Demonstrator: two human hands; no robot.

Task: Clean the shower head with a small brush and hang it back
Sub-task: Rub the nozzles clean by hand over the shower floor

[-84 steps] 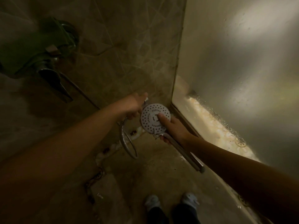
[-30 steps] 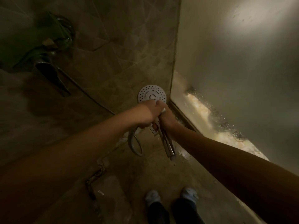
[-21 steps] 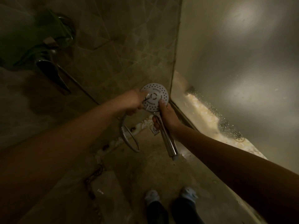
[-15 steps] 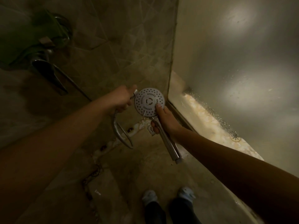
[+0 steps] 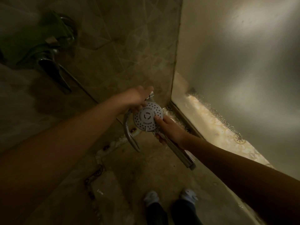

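Observation:
The round white shower head (image 5: pixel 146 117) faces up at me in the dim middle of the view. My right hand (image 5: pixel 170 129) grips its chrome handle (image 5: pixel 181 155) just below the head, with the thumb on the face's right edge. The metal hose (image 5: pixel 128 133) loops down on the left. My left hand (image 5: pixel 138 98) sits at the head's upper-left rim, its fingers curled round a small pale object (image 5: pixel 151 95) that looks like the brush; most of it is hidden in the hand.
A chrome mixer tap (image 5: pixel 48 65) with a green object over it juts from the tiled wall at upper left. A frosted glass panel (image 5: pixel 235 70) closes the right side. My feet (image 5: pixel 170 197) stand on the wet floor below.
My left hand slid from the middle of the shower head's face off to its upper-left rim. The head tilted its face more toward me while my right hand kept hold of the handle.

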